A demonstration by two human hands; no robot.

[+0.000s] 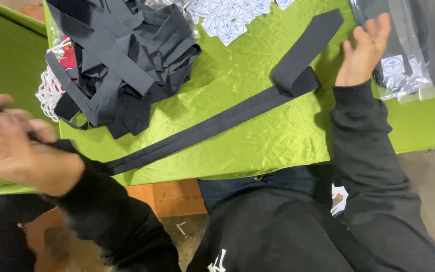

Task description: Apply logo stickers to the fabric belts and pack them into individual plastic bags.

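Note:
A long black tie (217, 123) lies across the green cloth (258, 146), folded back near its wide end (313, 35). Its narrow end runs off the table's left front corner into my left hand (11, 146). That hand is blurred and closed around the narrow end. My right hand (366, 48) is raised at the right of the tie's fold, palm open and fingers apart, holding nothing. It hovers at the edge of clear bags (409, 60) that hold dark ties.
A heap of loose black ties (122, 55) fills the back left, with white looped strings (50, 88) beside it. Several round white-and-blue stickers (227, 17) lie at the back. The table's front edge is close to my lap.

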